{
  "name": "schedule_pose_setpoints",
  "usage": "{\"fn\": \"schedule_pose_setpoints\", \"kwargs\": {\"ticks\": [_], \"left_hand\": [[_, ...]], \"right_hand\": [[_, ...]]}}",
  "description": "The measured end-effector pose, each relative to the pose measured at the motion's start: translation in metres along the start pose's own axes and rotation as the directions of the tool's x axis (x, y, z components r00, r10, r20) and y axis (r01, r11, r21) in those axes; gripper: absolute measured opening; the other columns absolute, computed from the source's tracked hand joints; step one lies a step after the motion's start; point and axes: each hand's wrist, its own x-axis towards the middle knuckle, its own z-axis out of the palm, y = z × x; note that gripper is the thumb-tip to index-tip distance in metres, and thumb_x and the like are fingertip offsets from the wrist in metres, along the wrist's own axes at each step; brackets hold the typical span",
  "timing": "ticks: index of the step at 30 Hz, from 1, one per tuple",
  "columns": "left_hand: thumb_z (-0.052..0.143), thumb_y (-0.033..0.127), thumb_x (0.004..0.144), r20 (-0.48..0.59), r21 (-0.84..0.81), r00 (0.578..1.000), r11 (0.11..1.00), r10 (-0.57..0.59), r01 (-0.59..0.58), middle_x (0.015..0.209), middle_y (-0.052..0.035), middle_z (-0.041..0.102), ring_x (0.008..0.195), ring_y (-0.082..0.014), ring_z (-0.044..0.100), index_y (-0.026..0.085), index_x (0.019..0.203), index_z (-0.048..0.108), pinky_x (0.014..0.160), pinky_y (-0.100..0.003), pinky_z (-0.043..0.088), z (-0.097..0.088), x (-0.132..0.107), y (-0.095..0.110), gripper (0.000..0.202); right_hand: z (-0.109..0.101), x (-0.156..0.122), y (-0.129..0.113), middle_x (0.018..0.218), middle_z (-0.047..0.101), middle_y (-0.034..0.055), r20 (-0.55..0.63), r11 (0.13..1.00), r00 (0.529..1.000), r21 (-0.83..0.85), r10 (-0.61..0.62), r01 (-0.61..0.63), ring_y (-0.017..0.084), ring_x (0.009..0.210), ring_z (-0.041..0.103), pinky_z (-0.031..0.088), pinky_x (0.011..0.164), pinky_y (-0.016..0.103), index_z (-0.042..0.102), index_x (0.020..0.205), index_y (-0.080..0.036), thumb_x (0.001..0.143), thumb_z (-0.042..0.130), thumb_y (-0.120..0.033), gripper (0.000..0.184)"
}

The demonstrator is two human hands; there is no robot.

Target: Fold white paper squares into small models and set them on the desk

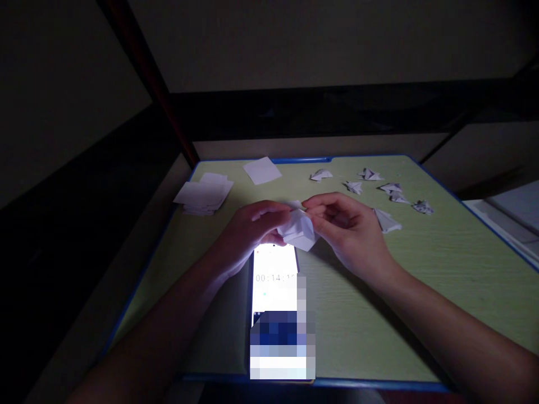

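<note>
A partly folded white paper piece [300,230] is held between both hands above the middle of a green table [442,269]. My left hand [252,227] pinches its left side with curled fingers. My right hand [347,224] pinches its upper right edge with thumb and fingertips. A lit phone [275,280] showing a timer lies flat just below the paper, between my forearms.
A stack of white paper squares [204,193] lies at the far left and a single sheet [261,170] behind it. Several finished folded paper figures [370,175] are scattered at the far right, one [387,220] close to my right hand. The room is dark; the table has a blue rim.
</note>
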Motion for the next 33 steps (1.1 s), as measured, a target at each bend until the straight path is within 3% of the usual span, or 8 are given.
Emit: {"fn": "schedule_pose_setpoints", "kwargs": {"ticks": [8,13,18,21,24,29,33], "left_hand": [[0.074,0.026,0.067,0.034,-0.07,0.999,0.997,-0.023,0.025,0.077,-0.0019,0.066,0.067,-0.0106,0.058,0.017,0.08,0.07,0.061,-0.021,0.046,0.002,-0.001,0.0,0.016],[0.075,0.028,0.066,-0.001,-0.091,0.999,0.995,-0.036,0.036,0.074,-0.0021,0.065,0.066,-0.0118,0.058,0.016,0.076,0.069,0.062,-0.024,0.047,0.004,0.0,0.001,0.016],[0.074,0.028,0.067,-0.025,-0.167,0.999,0.985,-0.041,0.037,0.072,-0.0024,0.063,0.066,-0.012,0.057,0.015,0.074,0.067,0.062,-0.024,0.046,0.005,0.0,0.004,0.016],[0.074,0.026,0.068,0.013,-0.193,1.0,0.981,-0.024,0.026,0.073,-0.0016,0.063,0.067,-0.0114,0.056,0.016,0.073,0.066,0.063,-0.023,0.046,0.005,0.0,0.002,0.014],[0.074,0.028,0.068,0.065,-0.198,0.998,0.979,-0.027,0.039,0.073,-0.0022,0.062,0.066,-0.0113,0.055,0.014,0.075,0.065,0.062,-0.023,0.044,0.005,0.002,-0.002,0.018],[0.071,0.035,0.071,0.081,-0.233,0.996,0.971,-0.041,0.059,0.07,-0.0034,0.058,0.065,-0.0125,0.053,0.012,0.074,0.06,0.059,-0.024,0.044,0.005,0.005,-0.005,0.025],[0.069,0.032,0.074,0.074,-0.246,0.996,0.968,-0.04,0.057,0.068,-0.0028,0.056,0.064,-0.0122,0.052,0.013,0.072,0.058,0.057,-0.024,0.044,0.004,0.005,-0.006,0.022]], "right_hand": [[-0.001,0.001,-0.001,0.064,0.064,-0.0022,0.04,0.988,0.996,0.127,0.081,-0.085,0.01,0.057,0.056,0.046,0.054,0.024,0.066,0.083,-0.02,0.07,0.073,-0.024,0.016],[-0.004,0.002,0.005,0.07,0.065,-0.0016,0.104,0.98,0.987,0.145,0.121,-0.135,0.011,0.06,0.056,0.043,0.055,0.024,0.067,0.085,-0.02,0.075,0.071,-0.027,0.013],[-0.007,0.0,0.001,0.068,0.057,-0.0013,0.126,0.994,0.992,0.103,0.017,-0.03,0.012,0.064,0.052,0.043,0.06,0.025,0.063,0.074,-0.021,0.084,0.061,-0.039,0.021],[-0.004,-0.004,-0.003,0.07,0.056,-0.0019,0.17,1.0,0.985,0.02,0.008,-0.011,0.013,0.065,0.052,0.044,0.061,0.026,0.061,0.079,-0.021,0.076,0.071,-0.03,0.013],[0.0,-0.006,-0.003,0.073,0.056,-0.002,0.156,1.0,0.988,-0.006,0.006,-0.005,0.013,0.067,0.054,0.046,0.064,0.028,0.06,0.081,-0.02,0.071,0.073,-0.019,0.017],[0.003,-0.006,0.0,0.069,0.058,-0.0029,0.088,0.999,0.995,0.033,-0.044,0.042,0.01,0.063,0.055,0.047,0.061,0.025,0.062,0.085,-0.018,0.073,0.071,-0.015,0.015],[0.003,-0.004,-0.001,0.066,0.062,-0.0024,0.063,0.997,0.998,0.083,0.005,-0.01,0.01,0.059,0.056,0.046,0.056,0.024,0.065,0.081,-0.019,0.074,0.07,-0.015,0.009]]}}
